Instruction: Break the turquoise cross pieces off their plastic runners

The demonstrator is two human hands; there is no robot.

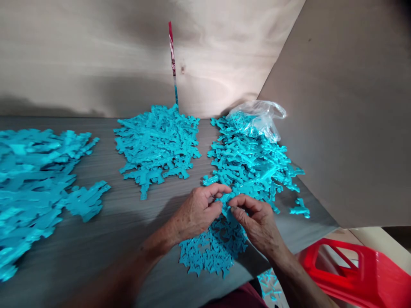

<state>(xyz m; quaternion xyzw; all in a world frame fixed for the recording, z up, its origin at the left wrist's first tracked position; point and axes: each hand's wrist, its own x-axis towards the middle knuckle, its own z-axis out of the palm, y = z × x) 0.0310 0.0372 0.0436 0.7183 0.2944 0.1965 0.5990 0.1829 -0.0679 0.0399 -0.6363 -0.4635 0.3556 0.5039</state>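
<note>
My left hand (pixel 201 209) and my right hand (pixel 255 216) are close together at the near edge of the right pile of turquoise plastic pieces (pixel 247 162). Between their fingertips is a small turquoise piece (pixel 225 199), pinched by both hands. Just below the hands lies a heap of smaller, flat turquoise pieces (pixel 208 252) on the grey table (pixel 144 222). The right hand's thumb and forefinger are bent towards each other. Where the held piece ends and the pile behind begins is hard to tell.
A middle pile (pixel 159 143) and a large left pile (pixel 35 179) of turquoise parts lie on the table. A clear plastic bag (pixel 265 117) tops the right pile. Behind stand wooden panels (pixel 112 51) and a red-and-blue strip (pixel 172 55). A red plastic object (pixel 369 273) is lower right.
</note>
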